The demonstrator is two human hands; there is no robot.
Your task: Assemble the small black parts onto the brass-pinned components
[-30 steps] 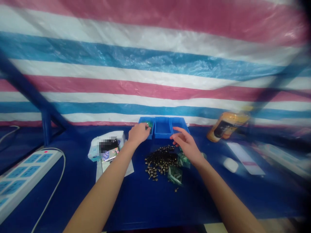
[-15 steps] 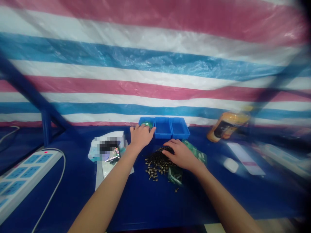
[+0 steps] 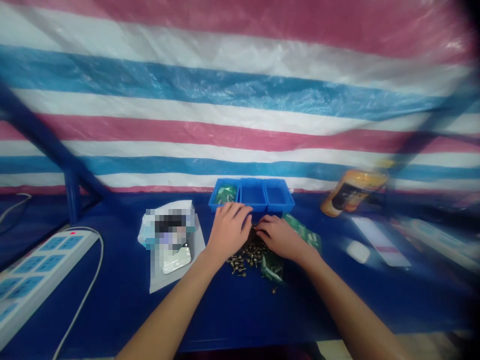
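A heap of small brass-coloured screws [image 3: 245, 260] lies on the blue table. Over its left side is my left hand [image 3: 229, 229], fingers stretched forward and slightly apart, with nothing visible in it. My right hand [image 3: 284, 239] rests at the heap's back right, thumb and fingertips drawn together; whatever they pinch is too small to make out. Beside the right hand lies a green plastic bag [image 3: 305, 234], and a smaller green bag [image 3: 272, 267] sits against the heap below it. Behind the hands, the left blue bin [image 3: 212, 202] contains green packets [image 3: 227, 194].
Two more blue bins [image 3: 253, 208] stand joined to the left one. On the left are a white phone [image 3: 177, 259] on paper and a power strip [image 3: 45, 265] with its cable. A tilted orange bottle [image 3: 352, 192], white case [image 3: 357, 251] and pale flat box [image 3: 380, 242] lie right.
My left hand has come back from the left bin to the screws, uncovering the green packets. My right hand's fingertips have drawn together and lifted slightly at the heap.
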